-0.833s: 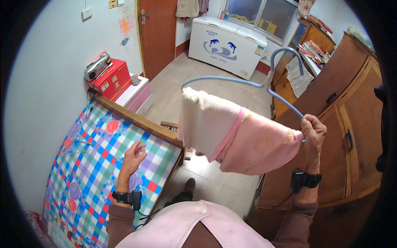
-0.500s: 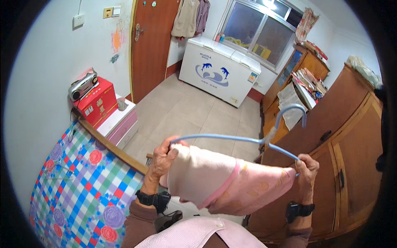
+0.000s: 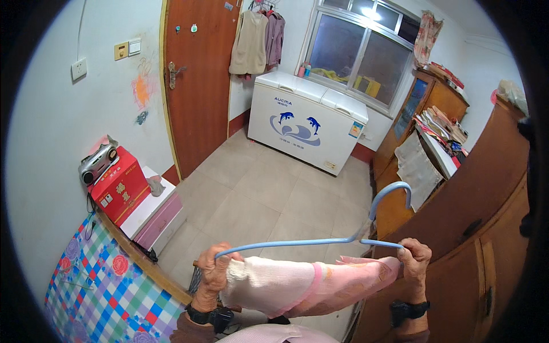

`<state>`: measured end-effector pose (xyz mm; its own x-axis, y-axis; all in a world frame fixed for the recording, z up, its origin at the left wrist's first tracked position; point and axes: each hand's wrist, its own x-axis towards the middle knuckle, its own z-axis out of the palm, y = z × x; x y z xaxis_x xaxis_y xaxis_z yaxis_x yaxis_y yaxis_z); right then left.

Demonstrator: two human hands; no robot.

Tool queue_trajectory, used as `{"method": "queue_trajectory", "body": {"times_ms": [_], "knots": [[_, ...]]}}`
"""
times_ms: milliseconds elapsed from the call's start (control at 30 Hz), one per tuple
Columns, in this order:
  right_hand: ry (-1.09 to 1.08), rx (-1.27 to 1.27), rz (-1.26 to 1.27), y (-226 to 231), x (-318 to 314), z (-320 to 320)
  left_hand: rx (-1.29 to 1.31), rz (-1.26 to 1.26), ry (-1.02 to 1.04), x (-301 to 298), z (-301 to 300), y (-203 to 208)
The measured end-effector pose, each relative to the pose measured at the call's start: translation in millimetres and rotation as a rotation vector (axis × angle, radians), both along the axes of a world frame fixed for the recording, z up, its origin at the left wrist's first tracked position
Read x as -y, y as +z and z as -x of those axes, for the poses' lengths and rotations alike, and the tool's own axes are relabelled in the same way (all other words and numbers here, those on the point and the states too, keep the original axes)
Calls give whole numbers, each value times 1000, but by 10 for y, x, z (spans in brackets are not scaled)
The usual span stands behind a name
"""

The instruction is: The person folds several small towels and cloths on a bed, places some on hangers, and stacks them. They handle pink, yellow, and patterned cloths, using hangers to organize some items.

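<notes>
Gripping a blue hanger (image 3: 320, 240) draped with pink cloth (image 3: 303, 283), both hands' fingers (image 3: 220, 264) closed, red box (image 3: 121, 191) left.

A red rectangular cardboard box (image 3: 119, 191) with yellow markings is sitting left of the brown wooden door (image 3: 197, 80), a small label showing on its side.

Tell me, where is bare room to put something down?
Bare room: the floor tiles between door and freezer, and the freezer lid. Crowded: the red box carries a radio; the right-hand desk is piled with papers.
</notes>
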<state>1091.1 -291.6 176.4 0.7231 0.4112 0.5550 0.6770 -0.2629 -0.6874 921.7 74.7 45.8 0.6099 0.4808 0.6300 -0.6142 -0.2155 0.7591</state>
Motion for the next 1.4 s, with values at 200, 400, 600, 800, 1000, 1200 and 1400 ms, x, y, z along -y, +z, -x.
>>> {"method": "queue_trajectory", "body": {"times_ms": [200,400,600,800,1000,1200,1400], "knots": [[89,73,-103,-7,-229,-1261,83,-19,152,72,-901,444],[139,151,-108,56,-558,-2403,195,260,-101,26,-1605,697],[201,196,-97,41,-1187,-3215,373,387,-197,-269,-2141,716],[256,155,-141,14,-1920,-3934,446,347,-73,-838,-2818,760],[264,129,-243,131,-2611,-4651,625,397,-99,-1539,-3574,937],[497,-441,-449,-283,-3068,-5452,673,497,-66,-2111,-4301,986],[589,-661,-620,-764,-3779,-6174,690,472,45,-2575,-5050,937]]}}
